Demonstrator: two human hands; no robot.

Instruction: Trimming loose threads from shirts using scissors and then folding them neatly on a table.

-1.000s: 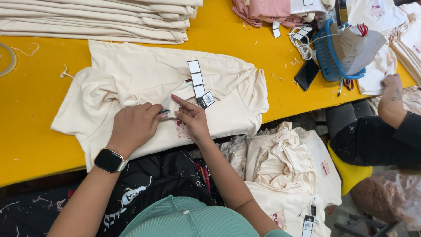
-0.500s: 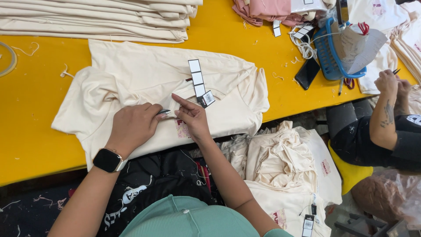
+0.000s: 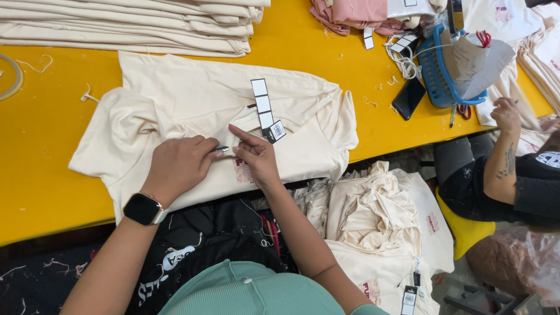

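Hands barely moving since a second ago: left hand (image 3: 178, 166) still pinching a small metal tool (image 3: 221, 149), right hand (image 3: 256, 156) fingers together pressing the cream garment (image 3: 175, 105) on the yellow table (image 3: 46, 151), hang tags (image 3: 265, 114) unmoved beside them.

At twelve o'clock I see a stack of folded cream garments (image 3: 128, 26) on the yellow table (image 3: 41, 134). Toward two o'clock sit a blue basket (image 3: 437, 76), a black phone (image 3: 408, 98) and pink cloth (image 3: 356, 13). A co-worker's hand (image 3: 506, 114) is at three o'clock.
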